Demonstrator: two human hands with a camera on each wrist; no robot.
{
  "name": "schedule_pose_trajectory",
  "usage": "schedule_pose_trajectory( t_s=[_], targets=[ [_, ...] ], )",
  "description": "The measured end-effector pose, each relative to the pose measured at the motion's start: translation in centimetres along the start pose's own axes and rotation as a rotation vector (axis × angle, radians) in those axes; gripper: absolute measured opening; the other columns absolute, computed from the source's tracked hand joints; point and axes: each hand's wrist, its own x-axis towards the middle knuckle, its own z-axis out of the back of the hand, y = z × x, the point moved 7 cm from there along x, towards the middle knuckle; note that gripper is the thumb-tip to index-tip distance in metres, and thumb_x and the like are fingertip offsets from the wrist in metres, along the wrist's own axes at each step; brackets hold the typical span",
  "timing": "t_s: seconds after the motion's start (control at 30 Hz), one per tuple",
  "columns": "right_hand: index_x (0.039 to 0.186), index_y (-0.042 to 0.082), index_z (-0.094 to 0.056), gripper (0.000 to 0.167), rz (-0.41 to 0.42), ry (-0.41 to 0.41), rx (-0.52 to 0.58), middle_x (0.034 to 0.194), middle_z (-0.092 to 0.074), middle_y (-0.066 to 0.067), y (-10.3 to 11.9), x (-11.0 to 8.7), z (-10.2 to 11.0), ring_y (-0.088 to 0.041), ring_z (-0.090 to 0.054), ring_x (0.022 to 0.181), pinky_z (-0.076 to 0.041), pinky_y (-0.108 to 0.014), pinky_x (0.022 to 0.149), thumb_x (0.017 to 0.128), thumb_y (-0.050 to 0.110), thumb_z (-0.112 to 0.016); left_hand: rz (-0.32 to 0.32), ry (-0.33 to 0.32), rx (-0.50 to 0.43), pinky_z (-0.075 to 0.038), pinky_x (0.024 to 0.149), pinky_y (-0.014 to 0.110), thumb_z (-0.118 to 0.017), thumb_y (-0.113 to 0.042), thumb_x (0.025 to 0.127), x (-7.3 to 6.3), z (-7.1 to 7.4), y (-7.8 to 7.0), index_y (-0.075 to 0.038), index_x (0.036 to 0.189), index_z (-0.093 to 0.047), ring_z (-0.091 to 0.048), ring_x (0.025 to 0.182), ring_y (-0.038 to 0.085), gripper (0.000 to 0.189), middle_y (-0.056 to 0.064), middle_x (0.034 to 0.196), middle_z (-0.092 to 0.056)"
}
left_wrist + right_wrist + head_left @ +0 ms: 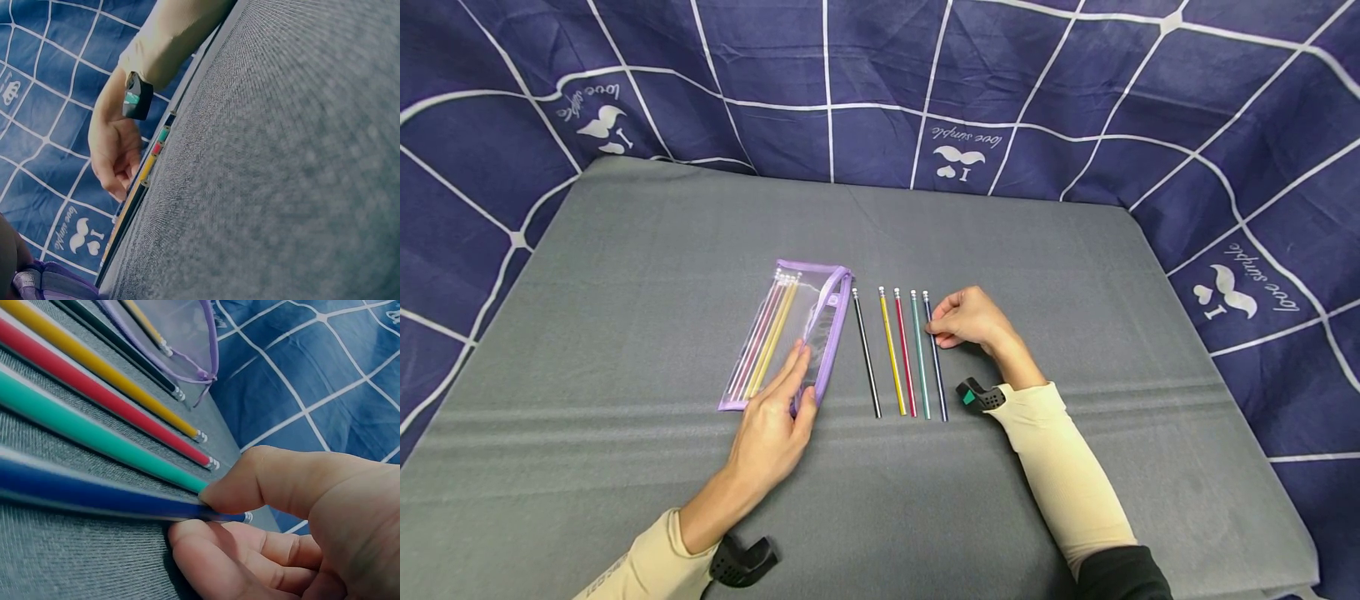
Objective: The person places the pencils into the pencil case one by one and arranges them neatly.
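My right hand (pixel 970 318) pinches a dark blue pencil (pixel 937 379) near its eraser end, thumb on one side and fingertips on the other. In the right wrist view, that blue pencil (pixel 119 495) lies along the grey cloth into the grip. My left hand (pixel 772 432) holds the near part of a clear pencil pouch (pixel 808 292) with purple trim, fingers over its zip side. Several pink and yellow pencils (pixel 772 329) lie inside the pouch. Beside the blue one lie a green pencil (pixel 920 358), a red pencil (pixel 905 354), a yellow pencil (pixel 892 354) and a black pencil (pixel 867 358).
Grey cloth (pixel 1075 275) covers the table, with creases running across it. A blue curtain (pixel 880 75) with white lines hangs behind and along both sides. Black wrist devices (pixel 743 562) sit at the cuffs of the cream sleeves (pixel 1060 467).
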Motion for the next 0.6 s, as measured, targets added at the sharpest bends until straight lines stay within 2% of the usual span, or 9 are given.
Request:
schedule_pose_trajectory(
  t_s=[0.23,0.6],
  targets=[
    [0.093,-0.013,-0.060,0.012,0.000,0.003,0.025,0.063,-0.064,-0.004,0.1,-0.1,0.2,-0.009,-0.062,0.053,-0.058,-0.023,0.055,0.082,-0.010,-0.064,0.003,0.000,0.002,-0.045,0.099,0.051,-0.065,0.006,0.085,0.0,0.0,0.0,0.009,0.134,-0.055,-0.054,0.125,0.032,0.050,0.019,0.141,-0.053],
    [0.098,-0.014,-0.058,0.016,0.011,0.009,0.102,0.067,-0.066,-0.005,0.1,0.0,1.2,-0.010,-0.064,0.055,-0.059,-0.024,0.055,0.083,-0.013,-0.061,0.008,0.003,0.000,-0.044,0.100,0.051,-0.065,0.006,0.085,0.0,-0.1,0.1,0.008,0.135,-0.055,-0.053,0.126,0.032,0.051,0.019,0.141,-0.053]
  ],
)
